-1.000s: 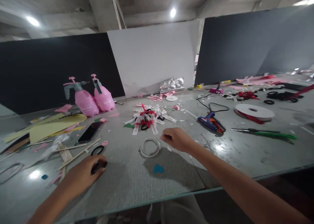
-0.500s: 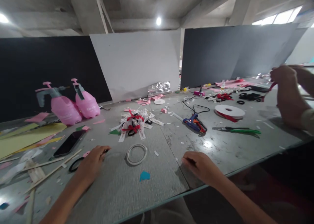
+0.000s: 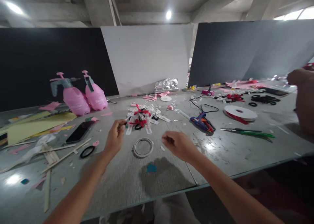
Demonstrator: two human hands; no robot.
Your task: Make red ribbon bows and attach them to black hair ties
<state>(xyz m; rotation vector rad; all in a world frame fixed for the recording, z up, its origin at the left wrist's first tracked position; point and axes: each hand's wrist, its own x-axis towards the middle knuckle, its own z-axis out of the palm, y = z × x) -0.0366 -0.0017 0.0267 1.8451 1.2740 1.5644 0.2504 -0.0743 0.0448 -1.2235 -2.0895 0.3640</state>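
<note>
"Ribbon bows (image 3: 141, 114), red and white with black bands among them, are lying in a heap just beyond the tape ring (image 3: 142, 156). Is any writing showing?"

"Dark capitals are running along the white tails, but they are blurring too much for me to read whole."

"And the pink spray bottles (image 3: 76, 100)?"

"Both are standing well to the left of the tape ring and farther back, bearing pale lettering too small to make out. I cannot tell what they are containing."

"What is the white spool (image 3: 230, 110) carrying?"

"It is sitting well to the right of the tape ring, and red ribbon (image 3: 241, 120) is showing under its upper disc."

"How are the person's hands gripping?"

"The left hand (image 3: 114, 137) is hanging left of the tape ring, thumb and fingers pinching together near the heap; I cannot tell whether they are gripping anything. The right hand (image 3: 178, 144) is hanging just right of the ring, fingers bending inward, and their hold is also hidden from me."

"Anything near it?"

"A glue gun (image 3: 202, 122) is lying farther right of the ring, while a phone (image 3: 79, 131) is resting to its left."
</note>
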